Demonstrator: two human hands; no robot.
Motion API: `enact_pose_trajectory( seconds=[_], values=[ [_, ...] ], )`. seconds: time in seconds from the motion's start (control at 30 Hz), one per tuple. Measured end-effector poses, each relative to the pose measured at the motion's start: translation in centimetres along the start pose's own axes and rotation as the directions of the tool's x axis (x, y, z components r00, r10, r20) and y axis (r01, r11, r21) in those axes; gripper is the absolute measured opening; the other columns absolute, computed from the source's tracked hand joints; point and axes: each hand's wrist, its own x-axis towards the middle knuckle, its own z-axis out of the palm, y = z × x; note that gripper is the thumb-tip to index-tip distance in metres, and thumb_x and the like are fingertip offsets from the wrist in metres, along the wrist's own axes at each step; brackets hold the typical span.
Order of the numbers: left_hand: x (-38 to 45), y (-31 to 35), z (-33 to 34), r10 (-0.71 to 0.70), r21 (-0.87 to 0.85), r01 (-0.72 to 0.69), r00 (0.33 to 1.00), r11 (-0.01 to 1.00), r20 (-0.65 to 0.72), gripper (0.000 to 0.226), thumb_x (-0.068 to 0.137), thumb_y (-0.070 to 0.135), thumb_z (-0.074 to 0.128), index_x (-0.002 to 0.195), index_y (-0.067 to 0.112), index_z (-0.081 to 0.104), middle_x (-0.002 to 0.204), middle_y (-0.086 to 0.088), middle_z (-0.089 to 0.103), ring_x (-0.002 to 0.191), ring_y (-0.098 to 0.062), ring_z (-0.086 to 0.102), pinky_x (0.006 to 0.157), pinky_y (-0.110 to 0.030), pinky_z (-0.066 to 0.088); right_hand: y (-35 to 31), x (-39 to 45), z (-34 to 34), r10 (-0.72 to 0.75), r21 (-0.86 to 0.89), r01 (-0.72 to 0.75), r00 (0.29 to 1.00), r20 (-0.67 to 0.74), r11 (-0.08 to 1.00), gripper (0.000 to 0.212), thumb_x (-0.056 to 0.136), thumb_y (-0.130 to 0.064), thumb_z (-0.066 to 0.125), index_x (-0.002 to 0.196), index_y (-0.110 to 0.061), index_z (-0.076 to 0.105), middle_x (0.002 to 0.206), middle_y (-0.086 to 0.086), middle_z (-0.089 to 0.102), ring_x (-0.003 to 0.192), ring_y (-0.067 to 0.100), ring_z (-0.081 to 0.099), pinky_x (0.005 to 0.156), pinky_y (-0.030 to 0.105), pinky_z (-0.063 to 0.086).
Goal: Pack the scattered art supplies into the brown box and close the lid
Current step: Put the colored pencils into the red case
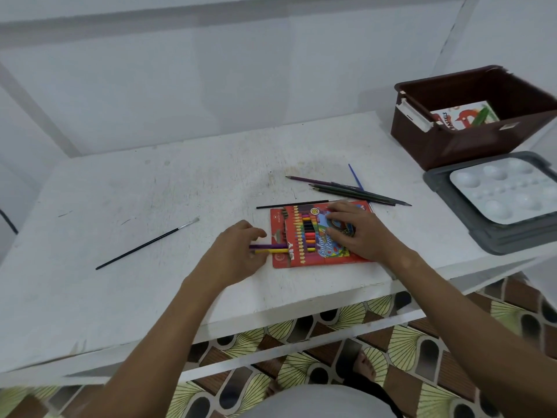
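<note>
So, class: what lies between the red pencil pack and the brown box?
In the head view, loose pencils lie between the pack and the box.

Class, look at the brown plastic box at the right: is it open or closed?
Open. The brown plastic box has no lid on; a pastels packet shows inside, and the grey lid lies beside it.

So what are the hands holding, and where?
The left hand pinches two pencils, purple and yellow, by their outer ends. The right hand lies flat on the pencil packet.
</note>
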Motion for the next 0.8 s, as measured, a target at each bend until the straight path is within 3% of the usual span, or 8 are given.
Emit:
enact_pose_trajectory(
  seconds=[0.1,0.33,0.43,0.57,0.7,0.8],
  values=[
    [-0.1,0.2,-0.1,0.056,0.016,-0.057,0.998,0.998,0.028,0.031,0.089,0.033,0.064,0.115,0.017,0.068,0.103,0.002,0.063,0.088,-0.010,0.058,0.079,-0.021,0.048,0.0,0.0,0.0,0.001,-0.001,-0.001,1.000,0.002,1.000,0.044,0.089,-0.037,0.060,0.126,-0.013,0.059,0.140,0.003,0.050,0.131,0.014,0.041,0.105,0.029,0.040],
    [0.6,3.3,1.8,0.190,-0.071,-0.193,0.980,0.979,-0.052,0.024,0.091,0.027,0.061,0.109,0.013,0.068,0.109,-0.001,0.066,0.097,-0.009,0.057,0.087,-0.024,0.049,0.0,0.0,0.0,0.000,-0.006,0.000,1.000,0.010,1.000,0.044,0.089,-0.038,0.059,0.126,-0.014,0.059,0.141,0.004,0.049,0.133,0.015,0.039,0.106,0.031,0.039],
    [0.5,3.0,2.0,0.168,-0.083,-0.176,0.981,0.981,-0.100,0.029,0.088,0.029,0.065,0.113,0.013,0.066,0.115,0.000,0.062,0.103,-0.010,0.054,0.090,-0.025,0.048,0.1,0.0,-0.1,0.000,-0.001,0.000,1.000,0.017,1.000,0.044,0.089,-0.039,0.059,0.126,-0.015,0.059,0.141,0.003,0.048,0.133,0.014,0.039,0.105,0.033,0.041],
    [0.3,0.9,1.1,0.051,-0.034,-0.053,0.998,0.998,-0.048,0.045,0.084,0.040,0.067,0.123,0.017,0.062,0.116,0.003,0.057,0.104,-0.011,0.052,0.090,-0.025,0.043,0.1,0.0,-0.1,-0.005,0.007,0.005,1.000,0.009,1.000,0.044,0.088,-0.038,0.060,0.125,-0.014,0.059,0.141,0.004,0.049,0.132,0.014,0.040,0.104,0.032,0.041],
    [0.4,0.8,0.8,0.046,-0.027,-0.045,0.999,0.999,0.025,0.029,0.089,0.036,0.061,0.115,0.023,0.069,0.103,0.004,0.063,0.091,-0.008,0.057,0.072,-0.013,0.041,0.0,0.1,0.0,-0.022,-0.005,0.022,1.000,0.000,1.000,0.042,0.088,-0.036,0.061,0.122,-0.012,0.061,0.139,0.004,0.050,0.130,0.011,0.041,0.099,0.023,0.039],
    [0.7,2.1,1.5,0.075,-0.074,-0.073,0.997,0.995,0.032,0.025,0.091,0.032,0.060,0.112,0.022,0.070,0.103,0.004,0.065,0.088,-0.006,0.057,0.071,-0.008,0.040,-0.1,0.0,-0.1,-0.028,-0.003,0.028,1.000,-0.009,1.000,0.040,0.088,-0.034,0.063,0.121,-0.011,0.062,0.138,0.004,0.051,0.129,0.011,0.042,0.100,0.024,0.039]
  ],
)
